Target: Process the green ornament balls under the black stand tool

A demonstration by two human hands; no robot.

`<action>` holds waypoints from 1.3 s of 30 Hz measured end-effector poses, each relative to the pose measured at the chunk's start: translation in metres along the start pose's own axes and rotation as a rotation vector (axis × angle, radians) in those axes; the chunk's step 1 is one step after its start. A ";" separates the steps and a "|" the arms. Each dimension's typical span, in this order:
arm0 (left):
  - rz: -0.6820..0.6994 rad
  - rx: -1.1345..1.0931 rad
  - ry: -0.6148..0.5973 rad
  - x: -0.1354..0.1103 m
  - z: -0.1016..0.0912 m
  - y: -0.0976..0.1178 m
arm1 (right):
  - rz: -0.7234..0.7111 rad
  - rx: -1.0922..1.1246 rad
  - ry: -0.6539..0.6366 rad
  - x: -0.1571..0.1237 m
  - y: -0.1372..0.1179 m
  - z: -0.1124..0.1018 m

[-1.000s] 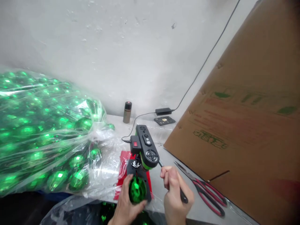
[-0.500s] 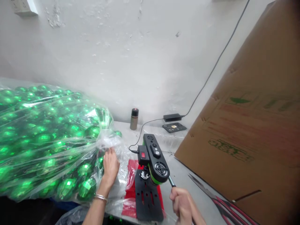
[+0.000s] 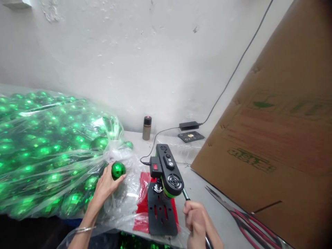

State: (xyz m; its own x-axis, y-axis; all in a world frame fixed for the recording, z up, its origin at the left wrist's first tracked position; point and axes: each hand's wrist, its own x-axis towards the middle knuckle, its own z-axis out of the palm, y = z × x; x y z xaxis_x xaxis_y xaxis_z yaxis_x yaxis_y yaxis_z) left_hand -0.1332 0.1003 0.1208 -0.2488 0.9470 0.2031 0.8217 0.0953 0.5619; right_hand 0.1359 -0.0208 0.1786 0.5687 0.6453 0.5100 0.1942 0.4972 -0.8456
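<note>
My left hand [image 3: 105, 186] holds a shiny green ball [image 3: 118, 170] at the mouth of a big clear plastic bag [image 3: 52, 148] full of green balls. My right hand [image 3: 197, 221] is closed round the thin lever handle [image 3: 185, 195] of a small black press machine [image 3: 166, 171]. The machine has a red switch and stands on a black slotted base plate [image 3: 161, 214] over a red sheet [image 3: 144, 197]. Nothing lies on the base plate.
A large cardboard sheet [image 3: 272, 121] leans at the right. Red-handled pliers [image 3: 249, 221] lie near its foot. A small brown bottle [image 3: 146, 128], a black power adapter [image 3: 189, 125] with cable and a flat black device [image 3: 191, 136] sit by the white wall. More green balls show below the table edge.
The green ball on the base plate a second ago is gone. My left hand went to the bag and now holds a ball. My right hand stayed on the lever.
</note>
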 end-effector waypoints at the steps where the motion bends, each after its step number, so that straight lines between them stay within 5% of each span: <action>1: 0.005 -0.167 0.042 -0.004 0.004 0.003 | -0.012 -0.001 -0.007 0.001 0.000 -0.001; 6: -0.123 -0.842 0.104 -0.046 0.026 0.026 | -0.059 -0.001 -0.060 0.015 -0.003 -0.004; 10: -0.333 -1.118 -0.099 -0.084 0.043 0.042 | -0.159 -0.026 -0.149 0.031 -0.013 -0.004; 19: -0.085 -0.674 -0.295 -0.116 0.084 0.061 | -0.213 -0.055 -0.188 0.034 -0.019 -0.005; 29: 0.207 -0.440 -0.101 -0.128 0.116 0.070 | -0.249 -0.071 -0.209 0.033 -0.019 -0.007; 39: 0.237 -0.243 0.001 -0.131 0.126 0.078 | -0.259 -0.103 -0.224 0.034 -0.022 -0.008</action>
State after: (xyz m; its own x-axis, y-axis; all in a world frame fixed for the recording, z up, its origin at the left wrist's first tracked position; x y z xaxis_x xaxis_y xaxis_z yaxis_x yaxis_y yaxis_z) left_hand 0.0285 0.0220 0.0369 -0.0656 0.9338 0.3517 0.7107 -0.2037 0.6734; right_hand 0.1579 -0.0142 0.2130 0.3026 0.6223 0.7220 0.3951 0.6074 -0.6892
